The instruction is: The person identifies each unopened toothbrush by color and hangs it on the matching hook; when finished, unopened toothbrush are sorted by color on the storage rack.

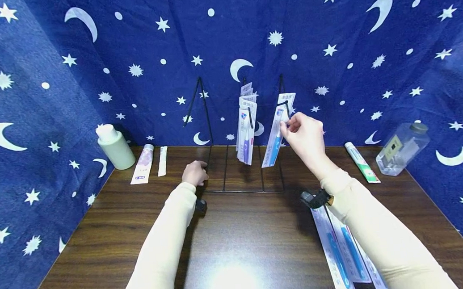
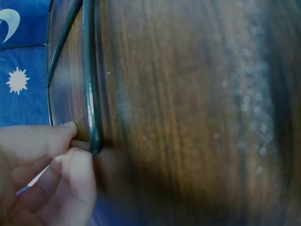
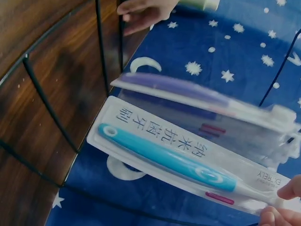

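My right hand (image 1: 306, 135) pinches the upper part of a packaged blue toothbrush (image 1: 273, 147), which hangs at a slant on the right hook of a black wire rack (image 1: 243, 192). In the right wrist view, fingertips (image 3: 291, 187) are at the brush-head end of the clear-fronted pack. Beside it, packaged purple toothbrushes (image 1: 246, 145) hang in a stack on the middle hook. My left hand (image 1: 195, 173) is low at the rack's left side, pinching the wire of its base between thumb and finger, close to the corner bend (image 2: 95, 147).
Several packaged toothbrushes (image 1: 336, 258) lie under my right forearm. At the back left are a pale green bottle (image 1: 118, 152), a purple-white tube (image 1: 143, 165) and a narrow white packet (image 1: 162, 162). Back right hold a toothpaste tube (image 1: 362, 162) and a clear bottle (image 1: 401, 149). Blue starry cloth surrounds the table.
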A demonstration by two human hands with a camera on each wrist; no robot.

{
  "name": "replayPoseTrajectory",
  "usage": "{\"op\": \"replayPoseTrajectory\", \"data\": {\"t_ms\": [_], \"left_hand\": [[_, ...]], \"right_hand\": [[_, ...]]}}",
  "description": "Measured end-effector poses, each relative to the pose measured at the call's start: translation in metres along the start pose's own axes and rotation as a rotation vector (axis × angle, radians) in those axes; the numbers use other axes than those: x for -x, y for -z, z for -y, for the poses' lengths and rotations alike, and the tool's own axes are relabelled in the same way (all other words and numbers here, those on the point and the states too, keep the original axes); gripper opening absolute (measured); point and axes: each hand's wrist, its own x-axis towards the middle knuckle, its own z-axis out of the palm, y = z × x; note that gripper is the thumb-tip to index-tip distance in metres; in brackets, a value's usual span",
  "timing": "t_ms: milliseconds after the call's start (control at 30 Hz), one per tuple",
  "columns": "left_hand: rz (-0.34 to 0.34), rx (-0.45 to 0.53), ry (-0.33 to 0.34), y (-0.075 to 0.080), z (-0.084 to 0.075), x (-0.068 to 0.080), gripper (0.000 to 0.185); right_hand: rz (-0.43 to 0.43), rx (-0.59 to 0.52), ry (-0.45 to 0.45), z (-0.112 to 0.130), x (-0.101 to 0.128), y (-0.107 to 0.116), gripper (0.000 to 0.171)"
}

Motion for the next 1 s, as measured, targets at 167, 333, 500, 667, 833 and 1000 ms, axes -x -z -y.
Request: {"op": "replayPoseTrajectory", "data": {"t_ms": [167,333,500,667,833,1000], "left_hand": [[0.005,0.003,0.006,-0.003,-0.003,0.003,0.046],[0.001,0.004,0.005,-0.005,-0.007,0.005,0.046],[-0.01,-0.018,0.003,-0.006,-0.008,0.003,0.046],[0.0,-0.014,0.0,-0.005,-0.007,0.001,0.047],[0.008,-0.005,0.012,-0.002,-0.005,0.0,0.047],[0.009,0.005,0.029,-0.002,-0.001,-0.001,0.048]], "right_hand": [[0.025,0.059,0.004,-0.014,-0.011,-0.007,0.018],[0.046,0.061,-0.046,-0.026,-0.02,-0.009,0.02],[0.089,0.078,-0.104,-0.035,-0.028,-0.012,0.023],[0.103,0.072,-0.124,-0.037,-0.033,-0.014,0.021],[0.117,0.064,-0.14,-0.035,-0.036,-0.016,0.022],[0.134,0.055,-0.147,-0.033,-0.03,-0.015,0.023]]}}
